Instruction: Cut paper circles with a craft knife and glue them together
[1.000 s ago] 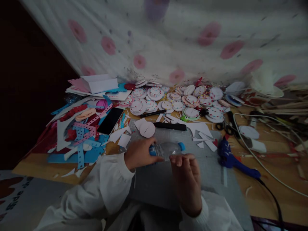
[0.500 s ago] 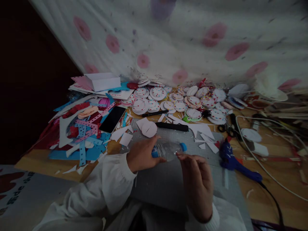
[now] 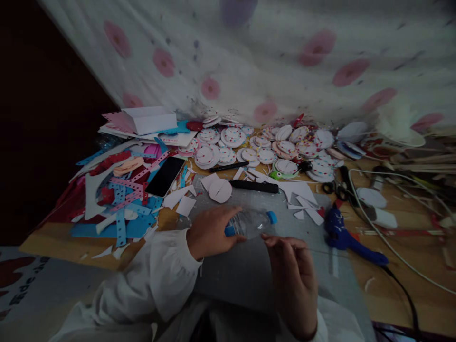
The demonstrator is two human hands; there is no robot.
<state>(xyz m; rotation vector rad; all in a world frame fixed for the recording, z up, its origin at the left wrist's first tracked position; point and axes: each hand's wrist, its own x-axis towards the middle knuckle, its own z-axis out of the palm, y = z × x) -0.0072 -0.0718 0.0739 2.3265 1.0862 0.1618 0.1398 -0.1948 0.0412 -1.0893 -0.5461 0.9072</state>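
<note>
A clear plastic bottle (image 3: 252,223) with a blue cap lies on its side on the grey cutting mat (image 3: 235,270), cap to the right. My left hand (image 3: 213,232) is wrapped round its left end, thumb at the near side and fingers over the far side. Part of a blue label shows under that palm. Just below and right of the bottle, my right hand (image 3: 292,270) is closed in a pinch. Whatever its fingertips hold, if anything, is too small to make out.
Beyond my hands lie a slit white paper disc (image 3: 220,190), a black pen-like tool (image 3: 254,186) and paper scraps. A blue glue gun (image 3: 344,235) with a cord is at right. Left are a phone (image 3: 166,175) and coloured strips. Several layered discs (image 3: 233,137) line the back.
My right hand has shifted slightly down and right from the bottle. A tiny pale speck at its fingertips no longer shows. My left hand stays on the bottle.
</note>
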